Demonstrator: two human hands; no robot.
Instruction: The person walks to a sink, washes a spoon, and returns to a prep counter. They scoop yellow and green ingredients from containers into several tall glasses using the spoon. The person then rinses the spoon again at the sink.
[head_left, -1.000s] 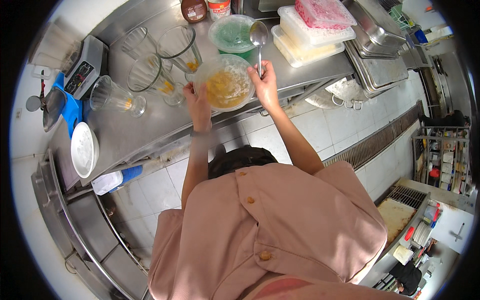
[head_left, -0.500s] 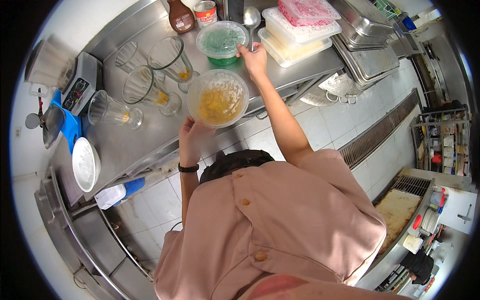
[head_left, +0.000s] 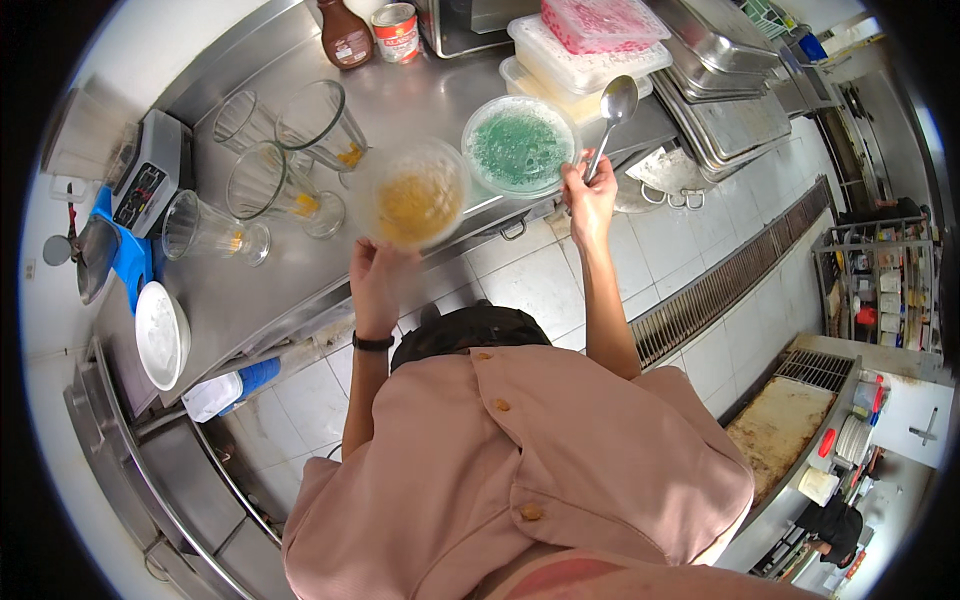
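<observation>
My left hand is closed on the near rim of a round clear tub of yellow-orange pieces, slightly blurred, by the counter's front edge. In my right hand are a metal spoon, bowl end up, and the rim of a round tub of green contents. The two tubs are side by side, the green one to the right. Left of them stand several tall footed glasses, some leaning in the view, with yellow bits low inside.
A white bowl sits at the counter's left end, near a blender base. Behind are a brown squeeze bottle and a can. Stacked tubs, one pink, and metal trays line the right. Another person appears far off.
My right hand has brought the green tub and spoon to the right and nearer to me. The yellow tub in my left hand has shifted slightly left.
</observation>
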